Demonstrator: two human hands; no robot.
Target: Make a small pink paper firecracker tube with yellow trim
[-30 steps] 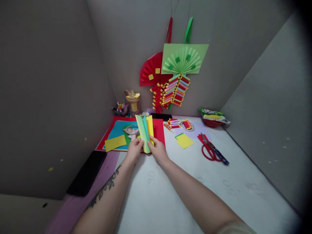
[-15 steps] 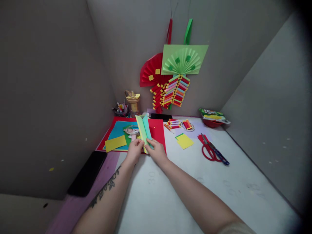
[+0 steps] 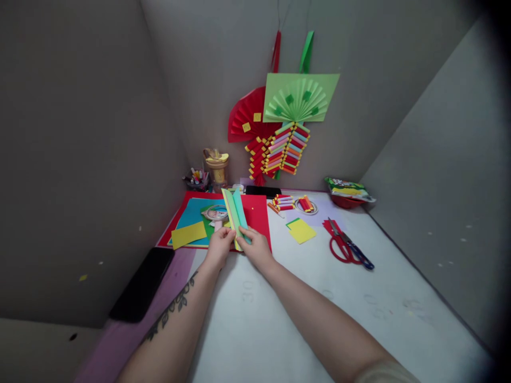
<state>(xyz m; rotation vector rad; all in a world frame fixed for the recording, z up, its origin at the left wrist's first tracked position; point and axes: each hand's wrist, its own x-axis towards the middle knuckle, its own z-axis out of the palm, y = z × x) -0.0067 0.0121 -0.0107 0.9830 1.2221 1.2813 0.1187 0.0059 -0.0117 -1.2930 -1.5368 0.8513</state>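
Both hands hold a long strip of folded paper (image 3: 236,211), pale green and yellow on one side and turquoise on the other, standing up from the fingers. My left hand (image 3: 222,243) pinches its near left edge. With thumb and fingers, my right hand (image 3: 254,246) grips its near right side. Behind the folded paper lies a red sheet (image 3: 257,213), and to the left a blue sheet (image 3: 191,215) with a yellow paper rectangle (image 3: 188,234) on it. A round, ring-shaped item with a pink handle (image 3: 216,213) rests left of the folded paper.
Red-handled scissors (image 3: 340,249) and a dark blue-handled tool (image 3: 360,256) lie at the right. Yellow paper squares (image 3: 302,231) and small paper rolls (image 3: 284,202) are nearer the middle. A black phone (image 3: 142,284) sits at the left edge. Paper fans (image 3: 301,98) hang on the wall.
Hardly anything differs: the whole view has shifted very slightly, while both hands keep the same hold on the folded paper.
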